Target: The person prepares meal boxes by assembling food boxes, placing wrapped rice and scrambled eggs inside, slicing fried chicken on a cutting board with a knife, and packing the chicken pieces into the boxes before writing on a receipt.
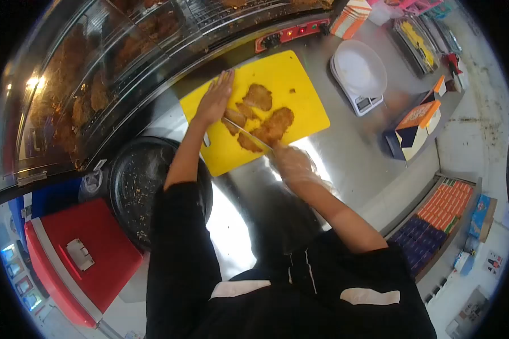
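A yellow cutting board lies on the steel counter with several pieces of golden-brown breaded fried food, like fried chicken, on it. My right hand, in a clear plastic glove, is closed around the handle of a knife. The blade runs up and left between a larger fried piece and smaller cut pieces. Its tip ends close to my left hand, which rests on the board's left part with fingers stretched out. Another fried piece lies farther up the board.
A white kitchen scale and an orange-and-navy box stand to the right. Behind the board is a glass display case of fried food. At left are a round black pan and a red cooler box.
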Demonstrator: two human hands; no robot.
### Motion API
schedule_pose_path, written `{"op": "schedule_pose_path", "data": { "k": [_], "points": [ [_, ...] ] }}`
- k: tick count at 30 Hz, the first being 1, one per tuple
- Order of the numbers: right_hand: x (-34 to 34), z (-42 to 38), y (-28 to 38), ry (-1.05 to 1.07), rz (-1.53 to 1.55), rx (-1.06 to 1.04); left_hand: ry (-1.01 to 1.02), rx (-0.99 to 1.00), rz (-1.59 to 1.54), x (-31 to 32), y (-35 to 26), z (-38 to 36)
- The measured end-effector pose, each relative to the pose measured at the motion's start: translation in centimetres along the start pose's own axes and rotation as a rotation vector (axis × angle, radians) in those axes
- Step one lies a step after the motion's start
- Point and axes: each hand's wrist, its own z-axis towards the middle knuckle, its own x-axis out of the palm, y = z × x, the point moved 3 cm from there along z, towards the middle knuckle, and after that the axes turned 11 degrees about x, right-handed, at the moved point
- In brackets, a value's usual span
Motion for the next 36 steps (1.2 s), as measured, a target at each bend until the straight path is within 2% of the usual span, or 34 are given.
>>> {"op": "schedule_pose_path", "data": {
  "k": [1,2,6,7,9,10,13,14,17,18,22,24,28,29,31,33,36],
  "points": [
    [0.0,-0.4,-0.4,0.074,-0.001,0.061,-0.075,-0.001,-0.006,0.4,-0.9,-0.6],
    [0.1,-1.0,-0.7,0.151,-0.004,0.120,0.020,-0.047,0.006,0.7,-0.7,-0.8],
    [-1.0,0.5,-0.2,0.240,-0.053,0.117,0.046,-0.065,-0.037,0.6,0.4,-0.9],
    [-1.9,-0.3,-0.1,0.199,-0.031,0.015,0.030,-0.064,-0.024,0.6,-0.2,-1.3],
    [-4.0,-1.6,-0.4,0.164,-0.059,-0.016,-0.124,-0.095,-0.205,0.3,-0.8,-0.8],
    [-6.4,-2.2,-0.3,0.214,-0.047,0.029,-0.234,-0.048,-0.223,-0.9,-2.4,0.2],
    [-8.9,-1.7,-2.2,0.244,-0.188,0.119,-0.216,0.016,-0.223,-2.1,-4.2,3.8],
    [-10.5,-1.8,-2.2,0.149,-0.101,0.011,-0.179,0.043,-0.159,-1.7,-4.3,4.7],
    [-8.6,0.3,-4.0,-0.004,-0.097,-0.058,-0.110,-0.046,-0.234,0.0,-2.9,6.2],
    [-8.8,0.8,-3.7,0.046,-0.136,0.007,-0.120,-0.048,-0.259,0.0,-2.8,6.3],
    [-7.8,1.3,-3.9,0.090,-0.134,0.004,-0.036,-0.105,-0.320,1.7,-2.0,6.4],
    [-8.1,1.3,-3.2,0.127,-0.136,0.033,-0.030,-0.034,-0.337,2.2,-1.7,6.4],
    [-7.1,1.6,-3.5,0.143,-0.096,0.024,0.040,-0.032,-0.338,2.6,-1.3,6.7],
    [-6.6,1.7,-3.5,0.150,-0.101,0.022,0.042,-0.022,-0.247,2.7,-1.4,6.9],
    [-5.4,1.4,-3.9,0.223,0.023,0.194,0.047,-0.032,-0.165,2.8,-1.3,6.8],
    [-3.6,1.7,-4.3,0.249,0.012,0.226,0.061,0.069,-0.025,2.4,-1.4,6.7],
    [-3.4,2.2,-5.0,0.256,-0.047,0.236,0.072,0.013,-0.113,3.3,-1.7,6.0]
  ]
}}
